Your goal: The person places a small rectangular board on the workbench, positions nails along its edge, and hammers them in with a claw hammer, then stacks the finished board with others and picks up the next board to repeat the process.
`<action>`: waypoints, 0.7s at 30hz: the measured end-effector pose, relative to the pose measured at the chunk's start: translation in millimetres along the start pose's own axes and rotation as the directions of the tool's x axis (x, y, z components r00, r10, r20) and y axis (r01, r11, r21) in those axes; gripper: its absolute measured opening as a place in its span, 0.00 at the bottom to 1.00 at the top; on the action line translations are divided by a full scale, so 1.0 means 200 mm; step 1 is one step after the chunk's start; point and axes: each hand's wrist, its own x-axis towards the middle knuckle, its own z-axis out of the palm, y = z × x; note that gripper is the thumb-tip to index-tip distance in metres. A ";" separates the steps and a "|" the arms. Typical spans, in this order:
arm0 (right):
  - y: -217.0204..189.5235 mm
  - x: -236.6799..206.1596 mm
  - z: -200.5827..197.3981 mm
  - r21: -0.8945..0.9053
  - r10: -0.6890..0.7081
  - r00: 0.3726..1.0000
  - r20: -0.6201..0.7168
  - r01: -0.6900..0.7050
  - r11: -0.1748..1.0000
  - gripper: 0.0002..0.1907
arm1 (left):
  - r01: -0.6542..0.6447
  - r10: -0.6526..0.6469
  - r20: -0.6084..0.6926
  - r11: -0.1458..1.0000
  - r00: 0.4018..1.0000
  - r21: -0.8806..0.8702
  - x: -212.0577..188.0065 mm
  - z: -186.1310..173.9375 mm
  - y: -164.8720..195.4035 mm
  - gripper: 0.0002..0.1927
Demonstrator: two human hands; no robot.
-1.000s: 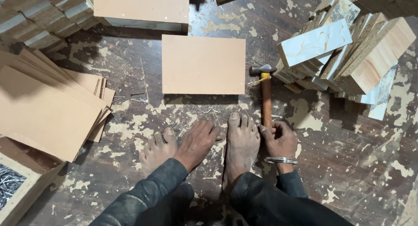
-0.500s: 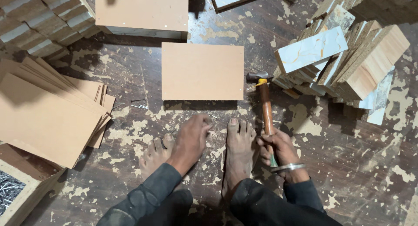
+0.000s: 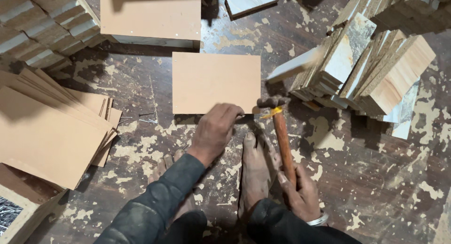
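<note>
Left hand [image 3: 215, 130] reaches forward over the bare feet [image 3: 253, 169], knuckles up, fingers curled down at the near edge of the board [image 3: 216, 82] lying flat on the floor [image 3: 357, 178]. It looks pinched on something small there, maybe a nail, but whether anything sits between those fingertips I cannot tell. The board lies square in front of the person, its near edge touching the fingertips, its far edge just short of a box [image 3: 150, 16] with a like panel on top.

Right hand [image 3: 300, 192] is clenched around the low end of the hammer [image 3: 282, 136] handle, wrist bent outward, bangle at the cuff. The shaft slants up and forward beside the right foot, the head hanging just off the board's near right corner, blurred, so it is on the move.

To do this well, my call: keep the left fingers low and clear of the head's path, hold the small piece upright, and start with a light tap from the wrist. Gripping far down the handle gives swing; the first blow wants control more than force.

Loose nails [image 3: 148, 118] lie on the floor left of the hand. A fanned pile of thin sheets [image 3: 47, 131] sits further left, and a leaning stack of thick blocks [image 3: 371, 70] stands just right of the hammer head
</note>
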 end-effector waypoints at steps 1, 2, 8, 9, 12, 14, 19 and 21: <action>0.01 0.00 0.00 -0.019 -0.062 0.998 -0.006 0.062 0.998 0.10 | -0.069 0.073 -0.031 0.992 0.997 0.109 0.01 0.01 0.00 0.11; 0.01 0.00 0.00 -0.039 -0.128 0.992 -0.008 0.128 0.991 0.11 | -0.042 0.043 -0.014 0.993 0.999 0.109 0.02 0.03 0.00 0.10; 0.01 0.01 0.02 -0.152 -0.211 0.977 -0.019 0.206 0.967 0.13 | 0.016 -0.013 -0.022 0.983 1.000 0.184 0.05 0.02 0.00 0.08; 0.00 0.01 0.02 -0.167 -0.231 0.973 -0.019 0.224 0.960 0.13 | 0.027 -0.024 -0.022 0.985 0.999 0.173 0.05 0.02 0.00 0.08; 0.00 0.01 0.02 -0.260 -0.175 0.984 -0.041 0.159 0.953 0.15 | 0.020 -0.012 -0.049 0.987 0.999 0.158 0.05 0.03 0.00 0.08; 0.00 0.02 0.03 -0.270 -0.249 0.968 -0.036 0.230 0.935 0.15 | 0.011 -0.003 -0.042 0.983 0.999 0.182 0.05 0.05 -0.02 0.07; 0.01 0.02 0.01 -0.342 -0.260 0.966 -0.011 0.241 0.908 0.13 | -0.009 0.023 -0.068 0.979 0.997 0.203 0.05 0.09 -0.04 0.07; 0.02 0.01 0.00 -0.321 -0.272 0.962 -0.019 0.252 0.913 0.11 | -0.005 0.017 -0.060 0.981 0.998 0.196 0.05 0.09 -0.04 0.06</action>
